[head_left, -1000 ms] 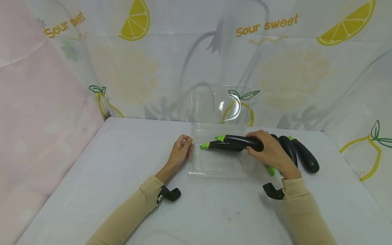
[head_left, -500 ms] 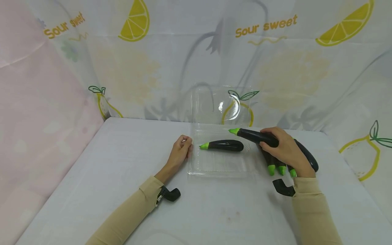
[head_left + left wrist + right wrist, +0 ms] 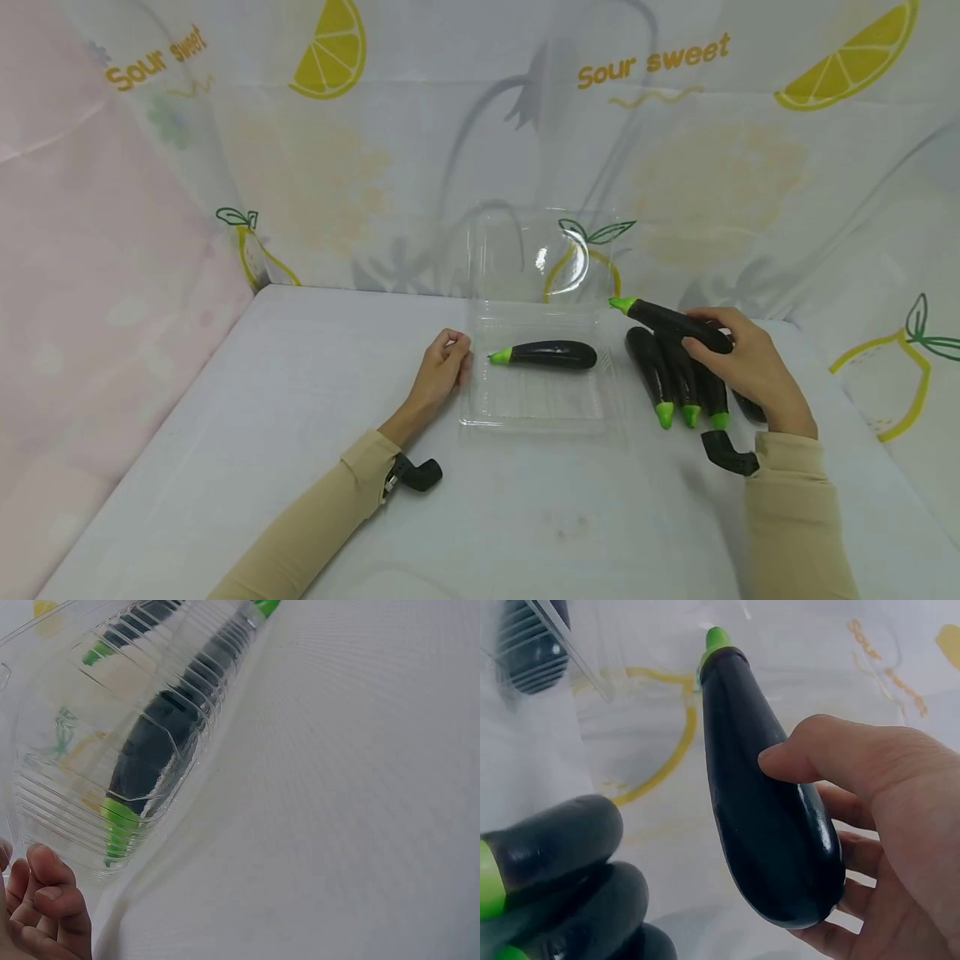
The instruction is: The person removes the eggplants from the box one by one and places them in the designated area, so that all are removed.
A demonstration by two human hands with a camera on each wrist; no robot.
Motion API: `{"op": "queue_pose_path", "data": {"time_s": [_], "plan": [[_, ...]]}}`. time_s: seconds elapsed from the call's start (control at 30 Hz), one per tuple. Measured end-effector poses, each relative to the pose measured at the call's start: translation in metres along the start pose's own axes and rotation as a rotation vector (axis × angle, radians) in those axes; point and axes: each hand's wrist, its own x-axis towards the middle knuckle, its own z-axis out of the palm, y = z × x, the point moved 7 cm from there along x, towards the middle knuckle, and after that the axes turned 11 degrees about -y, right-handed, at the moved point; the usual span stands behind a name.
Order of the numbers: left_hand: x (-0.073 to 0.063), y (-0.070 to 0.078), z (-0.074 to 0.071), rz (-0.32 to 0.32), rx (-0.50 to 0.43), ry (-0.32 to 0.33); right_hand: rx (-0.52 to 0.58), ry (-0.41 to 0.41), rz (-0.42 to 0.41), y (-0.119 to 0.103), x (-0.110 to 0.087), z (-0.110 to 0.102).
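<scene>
My right hand (image 3: 757, 367) grips a dark eggplant (image 3: 663, 319) by its thick end, the green stem pointing left and up. In the right wrist view the thumb presses one side of this eggplant (image 3: 754, 810), with the fingers behind it. Below lie several more eggplants (image 3: 651, 371), stems toward the front. At the left rim of a clear plastic container (image 3: 536, 408), my left hand (image 3: 441, 367) pinches the edge with curled fingers. One eggplant (image 3: 557, 355) lies crosswise inside, stem to the left; the left wrist view shows it through the ribbed wall.
The container's clear lid (image 3: 506, 262) stands raised at the back against the lemon-printed curtain (image 3: 375, 167). A white cloth covers the table (image 3: 315, 358). Another eggplant (image 3: 750, 407) is mostly hidden behind the right hand.
My right hand has carried its eggplant rightward, from over the container to above the other eggplants, uncovering the one inside. The left hand has stayed at the rim.
</scene>
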Motion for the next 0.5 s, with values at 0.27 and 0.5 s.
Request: {"op": "queue_pose_path", "data": {"time_s": [0.27,0.5], "plan": [[0.0,0.003,0.0,0.006,-0.002,-0.013,0.005,0.023,0.061,0.016,-0.007,-0.011],[0.001,0.0,0.0,-0.011,-0.016,-0.024,-0.003,0.062,0.088,0.029,-0.012,-0.019]]}}
